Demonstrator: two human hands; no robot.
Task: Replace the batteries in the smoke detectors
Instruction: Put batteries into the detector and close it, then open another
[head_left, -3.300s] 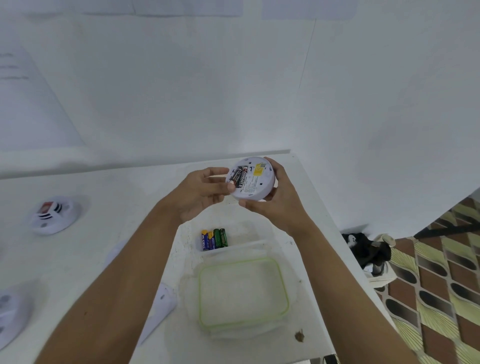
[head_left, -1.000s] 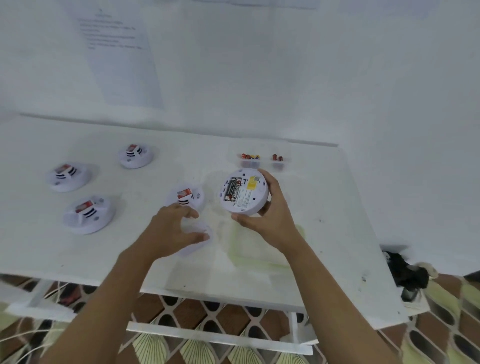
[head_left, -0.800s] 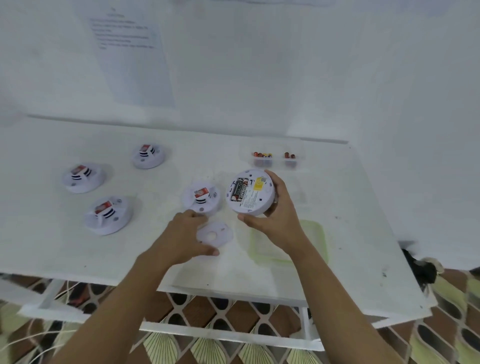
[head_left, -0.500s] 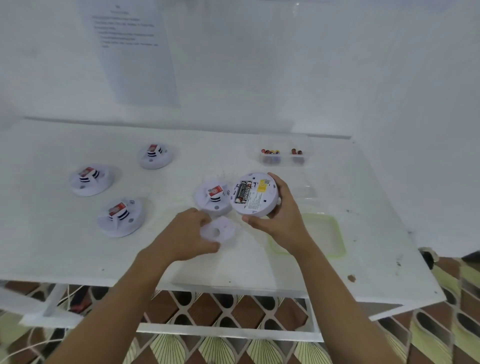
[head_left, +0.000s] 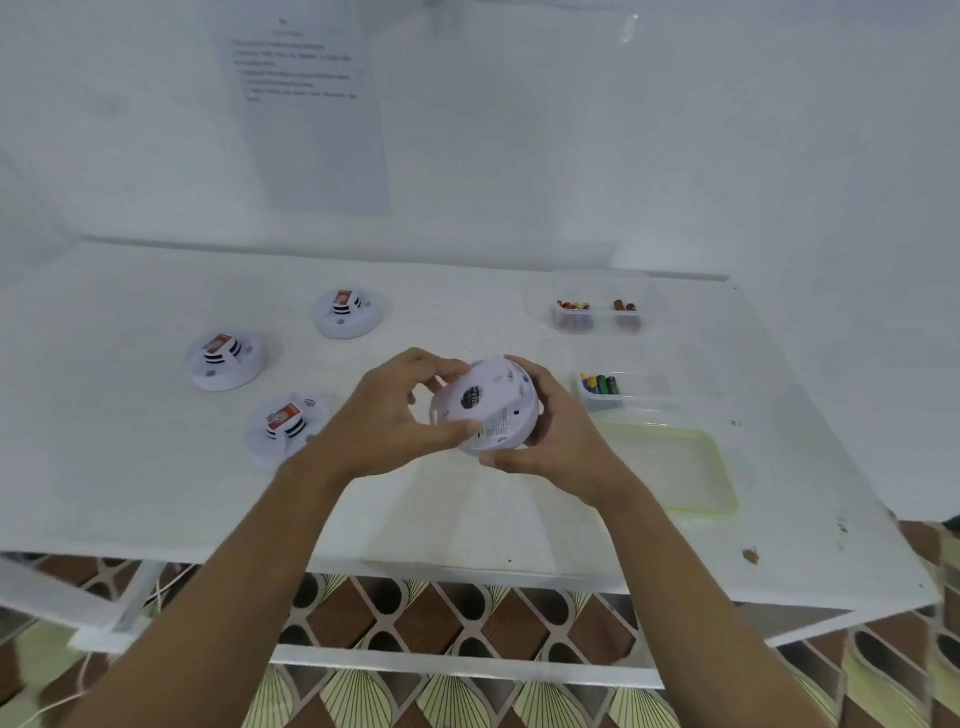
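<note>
Motion-blurred: the smoke detector (head_left: 483, 410) held between left hand (head_left: 387, 415) and right hand (head_left: 558, 436), label print unreadable, dark opening's contents not discernible. Hidden behind the left fingers: the detector's left rim. Too faint to read: text on the paper sheet (head_left: 306, 104) on the wall. Too small to count or identify by brand: batteries (head_left: 600, 384) in the near clear container, and those in the far container (head_left: 597, 312). Cut off by the bottom edge: both forearms.

head-worn view, looking down, near the table (head_left: 156, 493)
</note>
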